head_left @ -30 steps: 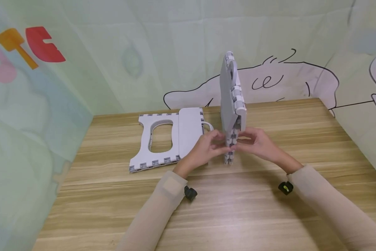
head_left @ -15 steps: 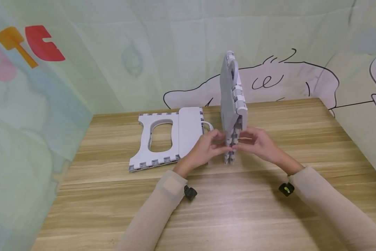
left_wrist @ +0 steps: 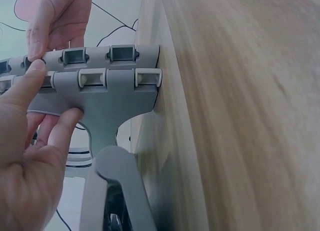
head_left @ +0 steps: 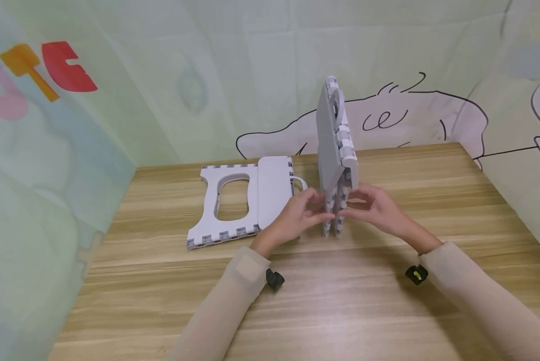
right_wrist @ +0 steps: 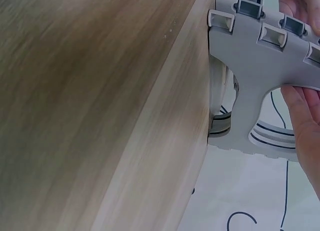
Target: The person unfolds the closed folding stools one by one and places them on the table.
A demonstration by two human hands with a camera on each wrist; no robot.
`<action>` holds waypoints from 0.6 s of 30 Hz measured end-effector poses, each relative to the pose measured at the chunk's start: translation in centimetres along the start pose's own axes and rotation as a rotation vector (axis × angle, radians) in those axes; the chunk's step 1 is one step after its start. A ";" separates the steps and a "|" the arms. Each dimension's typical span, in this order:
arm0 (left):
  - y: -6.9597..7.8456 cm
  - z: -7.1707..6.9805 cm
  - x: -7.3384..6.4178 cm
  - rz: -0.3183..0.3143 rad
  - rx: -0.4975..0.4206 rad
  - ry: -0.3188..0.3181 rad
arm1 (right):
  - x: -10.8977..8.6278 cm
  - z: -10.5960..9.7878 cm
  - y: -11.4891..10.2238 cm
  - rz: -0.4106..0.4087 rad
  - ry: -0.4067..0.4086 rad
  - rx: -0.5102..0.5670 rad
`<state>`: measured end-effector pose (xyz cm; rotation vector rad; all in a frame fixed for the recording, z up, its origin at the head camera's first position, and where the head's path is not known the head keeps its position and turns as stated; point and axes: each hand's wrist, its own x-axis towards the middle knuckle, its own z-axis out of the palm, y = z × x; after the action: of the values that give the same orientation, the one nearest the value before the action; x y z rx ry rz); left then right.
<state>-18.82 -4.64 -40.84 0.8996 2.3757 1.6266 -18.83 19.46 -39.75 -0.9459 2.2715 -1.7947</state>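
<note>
A grey-white folding stool (head_left: 329, 140) stands upright on the table, its two leg panels slightly parted at the bottom. My left hand (head_left: 299, 213) grips the left leg panel, thumb on its near edge and fingers reaching through the cutout, as the left wrist view shows. From the other side my right hand (head_left: 378, 208) holds the right leg panel (right_wrist: 245, 66) in the same way. Both thumbs are close together at the gap between the panels. The stool's carry handle (head_left: 337, 108) is at its top.
A second folding stool (head_left: 231, 200), white and folded flat, lies on the wooden table (head_left: 324, 301) just left of my left hand, its handle toward the upright stool. A printed cloth backdrop (head_left: 234, 75) hangs behind and at both sides.
The leg panels of the upright stool have moved apart at the bottom, from nearly together to a narrow gap. My right hand has shifted slightly right with its panel.
</note>
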 end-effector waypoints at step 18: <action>0.0 0.1 0.1 -0.016 -0.025 -0.037 | -1.1 -1.3 -0.1 0.021 0.023 -0.052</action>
<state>-18.85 -4.45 -40.83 0.8960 2.3266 1.6161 -18.53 21.15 -39.61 -0.9112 2.3439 -1.7554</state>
